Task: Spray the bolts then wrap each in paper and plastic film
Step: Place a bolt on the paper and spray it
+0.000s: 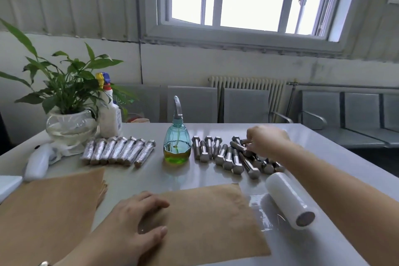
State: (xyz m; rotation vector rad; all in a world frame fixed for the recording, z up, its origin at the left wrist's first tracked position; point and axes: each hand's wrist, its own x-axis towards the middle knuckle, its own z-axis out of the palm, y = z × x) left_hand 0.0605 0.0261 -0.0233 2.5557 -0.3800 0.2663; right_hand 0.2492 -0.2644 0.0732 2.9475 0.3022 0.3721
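Head view: left hand (138, 216) lies flat on a brown paper sheet (207, 222); right hand (266, 141) pinches a bolt (239, 147) among bare bolts.

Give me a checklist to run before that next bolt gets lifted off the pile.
1. Right hand at the bare bolts: ok, fingers reach among them.
2. Firm grip on one bolt: cannot tell, fingertips are hidden.
3. Paper sheet laid flat and held: ok, left hand rests on its edge.
4. Film roll within reach: ok, beside the sheet, some film unrolled.
5. Spray bottle has liquid: ok, partly filled.
6. Wrapped bolts kept apart: ok, left of the bottle.
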